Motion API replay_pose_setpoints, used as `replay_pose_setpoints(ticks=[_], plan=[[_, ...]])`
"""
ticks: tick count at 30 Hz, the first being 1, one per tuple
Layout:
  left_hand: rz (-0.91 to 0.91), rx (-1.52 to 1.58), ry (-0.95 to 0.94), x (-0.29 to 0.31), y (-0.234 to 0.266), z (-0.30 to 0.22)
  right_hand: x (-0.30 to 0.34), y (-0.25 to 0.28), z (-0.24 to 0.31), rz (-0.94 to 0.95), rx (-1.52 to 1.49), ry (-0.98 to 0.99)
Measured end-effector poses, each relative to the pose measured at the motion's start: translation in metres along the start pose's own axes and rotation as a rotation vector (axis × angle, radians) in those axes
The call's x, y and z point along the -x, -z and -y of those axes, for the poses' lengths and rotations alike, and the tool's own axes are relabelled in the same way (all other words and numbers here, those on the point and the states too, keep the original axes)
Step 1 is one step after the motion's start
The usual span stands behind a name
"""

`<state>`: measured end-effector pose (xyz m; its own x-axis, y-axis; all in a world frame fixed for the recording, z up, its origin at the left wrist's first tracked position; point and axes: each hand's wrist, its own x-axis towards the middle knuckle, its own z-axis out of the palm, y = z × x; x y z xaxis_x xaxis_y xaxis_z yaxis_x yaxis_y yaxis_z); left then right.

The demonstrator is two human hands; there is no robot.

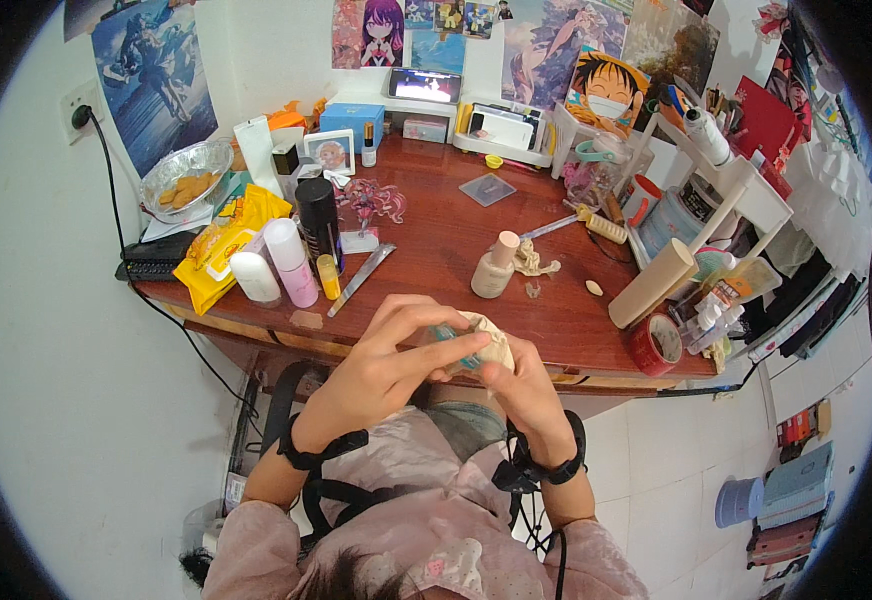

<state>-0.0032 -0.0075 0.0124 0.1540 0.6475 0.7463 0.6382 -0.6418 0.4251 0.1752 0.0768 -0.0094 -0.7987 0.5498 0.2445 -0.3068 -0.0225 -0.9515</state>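
Note:
In front of my body, at the desk's near edge, a cream clay-like lump (496, 346) is held between both hands. A teal translucent piece (446, 333) shows against it, partly hidden by fingers. My left hand (388, 350) has its fingers bent over the top of the lump and the teal piece. My right hand (533, 395) grips from the right, with the thumb pressed on the cream surface. Just beyond them on the desk stands a beige bottle (494, 272) with a pinkish cap. Torn cream scraps (533, 259) lie beside it.
The brown desk (426, 215) carries a flat metal strip (361, 280), a yellow wipes pack (231, 245), a pink spray bottle (291, 262) and a black can (318, 220). At right are a beige cylinder (653, 282), a tape roll (656, 343) and a white rack (746, 200).

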Motion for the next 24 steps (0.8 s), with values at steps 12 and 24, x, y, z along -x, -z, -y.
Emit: replay_pose_setpoints(ticks=[12,24], plan=[[-0.107,0.086,0.04,0.01,-0.001,0.001,-0.002,-0.004,0.012,-0.04,0.023,-0.074],[-0.076,0.034,-0.074,0.003,0.0,0.01,-0.003,-0.009,0.015,-0.269,0.137,-0.019]])
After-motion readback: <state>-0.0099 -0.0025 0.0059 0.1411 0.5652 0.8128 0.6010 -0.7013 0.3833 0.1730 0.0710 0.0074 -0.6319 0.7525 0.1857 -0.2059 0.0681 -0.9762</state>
